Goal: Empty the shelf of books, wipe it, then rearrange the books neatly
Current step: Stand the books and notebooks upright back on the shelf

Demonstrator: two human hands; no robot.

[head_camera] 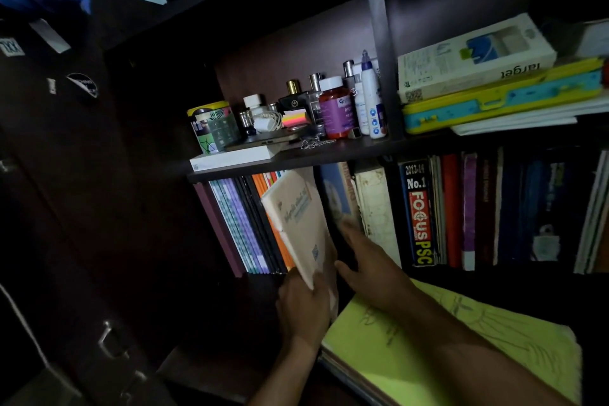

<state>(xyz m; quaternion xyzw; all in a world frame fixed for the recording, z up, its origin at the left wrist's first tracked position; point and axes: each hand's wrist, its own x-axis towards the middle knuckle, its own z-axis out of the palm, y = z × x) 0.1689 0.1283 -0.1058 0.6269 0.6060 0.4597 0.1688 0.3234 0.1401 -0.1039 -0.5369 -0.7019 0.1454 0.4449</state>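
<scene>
My left hand (304,301) grips the bottom edge of a cream paperback book (296,221), which tilts out of the row on the dark shelf (329,158). My right hand (369,260) reaches into the gap beside it, fingers stretched toward a book with a pale blue cover (334,194). To the left stand thin purple, teal and orange books (240,224). On the right are a cream-spined book (375,208), a black "FOCUS PSC" book (418,214) and more upright dark and red books (494,208).
Under my right forearm lies a lime-green book (412,356) on a stack. The shelf above holds bottles (336,105), a patterned tin (211,125), a white box (230,158) and flat-stacked books (478,69). A dark cabinet (66,175) stands at left.
</scene>
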